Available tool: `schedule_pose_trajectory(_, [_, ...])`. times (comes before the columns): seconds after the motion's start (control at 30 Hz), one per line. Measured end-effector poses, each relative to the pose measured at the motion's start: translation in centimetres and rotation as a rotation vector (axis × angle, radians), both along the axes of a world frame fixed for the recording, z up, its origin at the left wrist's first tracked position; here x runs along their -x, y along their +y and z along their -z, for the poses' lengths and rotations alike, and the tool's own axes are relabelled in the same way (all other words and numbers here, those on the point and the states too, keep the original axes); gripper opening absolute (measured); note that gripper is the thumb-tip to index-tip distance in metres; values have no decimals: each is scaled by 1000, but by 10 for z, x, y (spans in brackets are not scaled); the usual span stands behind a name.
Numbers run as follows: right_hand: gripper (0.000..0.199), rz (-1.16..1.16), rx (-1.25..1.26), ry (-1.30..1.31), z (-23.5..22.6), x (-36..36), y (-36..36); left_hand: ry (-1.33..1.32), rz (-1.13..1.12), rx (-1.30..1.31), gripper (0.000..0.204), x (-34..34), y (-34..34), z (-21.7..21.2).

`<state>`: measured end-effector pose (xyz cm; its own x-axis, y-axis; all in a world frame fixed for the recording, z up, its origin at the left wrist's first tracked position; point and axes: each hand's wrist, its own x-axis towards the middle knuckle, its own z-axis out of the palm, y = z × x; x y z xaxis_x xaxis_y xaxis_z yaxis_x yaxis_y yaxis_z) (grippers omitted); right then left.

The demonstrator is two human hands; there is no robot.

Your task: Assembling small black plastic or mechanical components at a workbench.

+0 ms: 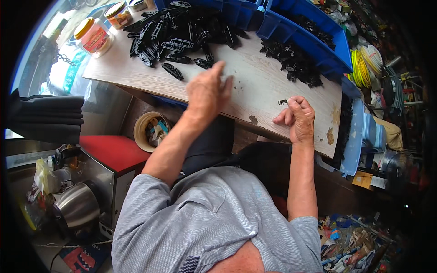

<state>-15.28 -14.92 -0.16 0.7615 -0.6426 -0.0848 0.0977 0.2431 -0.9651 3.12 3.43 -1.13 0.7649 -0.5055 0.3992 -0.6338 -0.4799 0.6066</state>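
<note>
My left hand is over the table's near edge, slightly blurred, its fingers stretched toward a pile of long black plastic parts. It holds nothing that I can see. Just beyond its fingertips lie a few loose parts at the pile's edge, one of them an oval black part. Above the right part of the table, my right hand is closed with a small black plastic piece pinched at its fingertips. Similar small black pieces form a heap farther back on the right.
Blue bins stand along the table's far side, one with black pieces inside. Jars are at the back left. Below the near edge are a round bucket and a red-topped cabinet. A light-blue bin adjoins the right edge.
</note>
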Motion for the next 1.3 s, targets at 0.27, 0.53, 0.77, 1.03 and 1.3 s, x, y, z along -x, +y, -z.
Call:
schedule_pose_trajectory(0.27, [17, 12, 2, 3, 0, -1, 0, -287, 61, -77, 27, -1, 27, 0])
schedule_pose_trajectory(0.53, [15, 44, -57, 4, -2, -5, 4, -227, 203, 20, 29, 12, 15, 4])
schedule_pose_trajectory(0.77, [12, -20, -125, -127, 5, -12, 10, -133, 267, 111, 26, 17, 3, 5])
schedule_pose_trajectory(1.03, [10, -54, -160, -198, 4, -14, 17, 1025, 577, 511, 26, 50, -30, -1])
schedule_pose_trajectory(1.3, [10, 9, -168, -149, 3, -14, 20, 1152, 596, 573, 25, 54, -42, -6])
